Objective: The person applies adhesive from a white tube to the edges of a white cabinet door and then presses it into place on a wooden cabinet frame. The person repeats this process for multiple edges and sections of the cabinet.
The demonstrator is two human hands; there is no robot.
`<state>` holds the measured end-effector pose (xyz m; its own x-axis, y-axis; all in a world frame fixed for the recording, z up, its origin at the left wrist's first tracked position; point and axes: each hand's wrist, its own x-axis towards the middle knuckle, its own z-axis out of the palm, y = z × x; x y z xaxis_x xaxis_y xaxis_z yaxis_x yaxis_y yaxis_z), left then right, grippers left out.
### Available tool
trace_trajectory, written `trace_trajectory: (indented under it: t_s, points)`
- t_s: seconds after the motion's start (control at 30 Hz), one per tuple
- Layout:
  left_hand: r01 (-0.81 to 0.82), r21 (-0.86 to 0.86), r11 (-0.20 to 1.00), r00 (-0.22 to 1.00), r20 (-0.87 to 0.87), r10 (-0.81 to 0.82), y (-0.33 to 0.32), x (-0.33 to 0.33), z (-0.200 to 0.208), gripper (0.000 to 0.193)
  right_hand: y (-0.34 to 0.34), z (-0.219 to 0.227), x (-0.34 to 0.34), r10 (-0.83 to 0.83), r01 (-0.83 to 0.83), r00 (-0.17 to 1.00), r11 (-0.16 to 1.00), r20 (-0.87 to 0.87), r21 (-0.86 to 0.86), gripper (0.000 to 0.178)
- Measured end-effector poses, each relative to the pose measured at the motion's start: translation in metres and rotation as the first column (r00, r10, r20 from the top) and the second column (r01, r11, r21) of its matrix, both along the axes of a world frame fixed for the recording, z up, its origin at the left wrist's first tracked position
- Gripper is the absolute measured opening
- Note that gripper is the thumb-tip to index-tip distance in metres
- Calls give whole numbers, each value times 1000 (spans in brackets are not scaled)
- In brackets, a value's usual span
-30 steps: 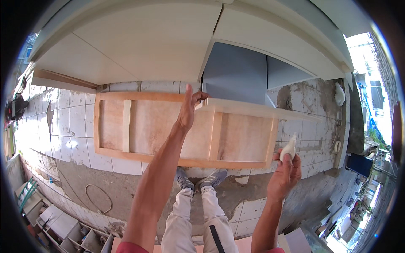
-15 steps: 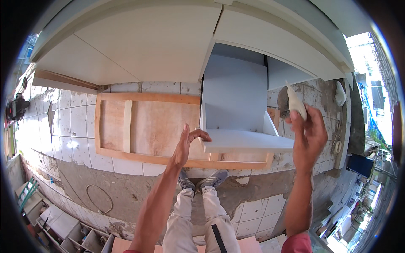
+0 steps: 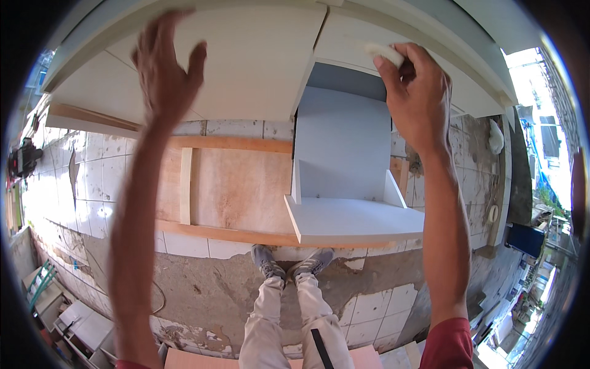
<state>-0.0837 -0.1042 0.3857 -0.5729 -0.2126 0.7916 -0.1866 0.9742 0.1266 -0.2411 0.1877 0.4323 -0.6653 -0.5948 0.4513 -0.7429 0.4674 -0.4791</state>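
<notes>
My left hand [image 3: 165, 77] is raised over the cream cabinet panel [image 3: 246, 61] at the far left, fingers spread and slightly blurred; it holds nothing. Between thumb and fingers of my right hand [image 3: 419, 92] is a cream-coloured tapered object [image 3: 388, 56], partly hidden by the fingers and blurred at its tip. That hand is above the right-hand cabinet front [image 3: 353, 40]. Below and left of it a light-grey drawer [image 3: 344, 138] is pulled out toward me, its front panel [image 3: 359, 224] nearest my feet.
A wooden frame with a plywood panel [image 3: 246, 178] lies on the tiled floor below the drawer. My shoes [image 3: 310, 261] stand just before it. A roll of tape [image 3: 493, 213] and a white bag [image 3: 495, 136] are at the right; a dark power tool [image 3: 26, 158] is far left.
My left hand has left the drawer's front corner and risen to the far left. My right hand moved up and left with the tapered object. The drawer front sits nearer to me.
</notes>
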Motion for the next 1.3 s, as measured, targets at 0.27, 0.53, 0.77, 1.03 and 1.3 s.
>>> trace_trajectory:
  t_s: [0.27, 0.53, 0.77, 1.03, 1.3]
  points:
    - [178, -79, 981, 909, 396, -133, -40, -42, 37, 45, -31, 9, -14, -36, 44, 995, 995, -98, 85, 28]
    - [130, -144, 981, 911, 407, -61, -35, -53, 42, 34, -39, 8, -15, -38, 51, 993, 991, -107, 120, 27]
    - [93, -163, 982, 916, 401, -20, -31, -57, 37, 35, -40, 5, -19, -29, 50, 986, 991, -165, 127, 28]
    - [87, -155, 984, 913, 407, -17, -32, -59, 35, 34, -43, 3, -19, -20, 35, 990, 994, -143, 100, 29]
    - [97, -185, 978, 927, 373, -22, -33, -59, 30, 33, -44, -2, -20, -10, 32, 978, 994, -210, 101, 29]
